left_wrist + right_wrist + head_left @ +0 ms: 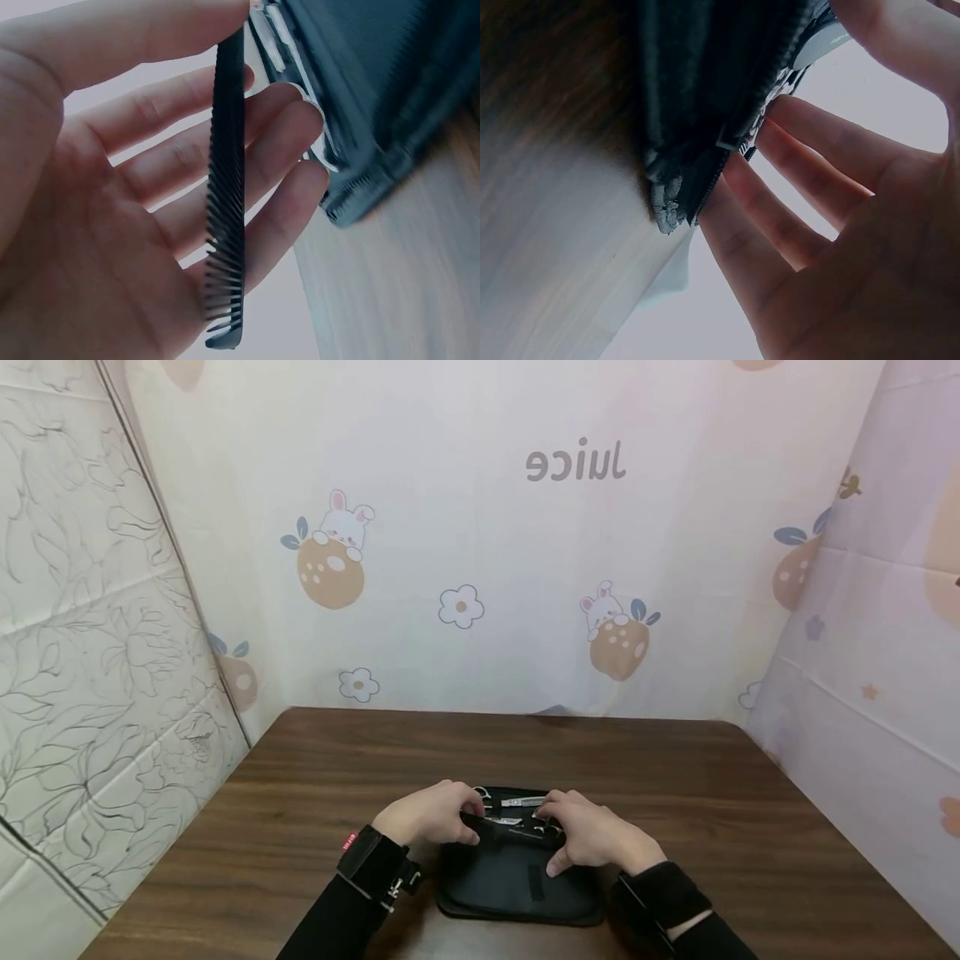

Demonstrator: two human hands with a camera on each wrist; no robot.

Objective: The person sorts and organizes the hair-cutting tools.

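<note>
A pale cloth backdrop (pixel 461 543), printed with rabbits, fruit, flowers and the word "Juice" in reverse, fills most of the head view; below it spreads a dark wood-grained table (pixel 375 752). On the table, toward the near edge of that view, lies a black case (pixel 495 881), its front panel facing up and its far side parted enough to show what is inside. The right hand (pixel 596 835) is at the case's upper right: from above, its thumb is over the front panel and its fingers reach the opening, while the right wrist view shows those fingers nearly straight, slightly spread, their tips touching the case's edge. The left hand (pixel 433 814) is at the upper left, and only its own wrist view makes clear what it has: thumb and fingers pinch one end of a black comb (pixel 229 180), which hangs lengthwise across the palm side of the other, loosely extended fingers, just beside the case. The comb cannot be picked out from above. Black wristbands (pixel 372 862) circle both wrists. Silvery metal tools (pixel 522 802) show in the opening between the hands. Zip teeth (pixel 714 184) along the case's edge stand out in the right wrist view. A small red tag (pixel 349 842) juts from the left wristband, seen only from above.
</note>
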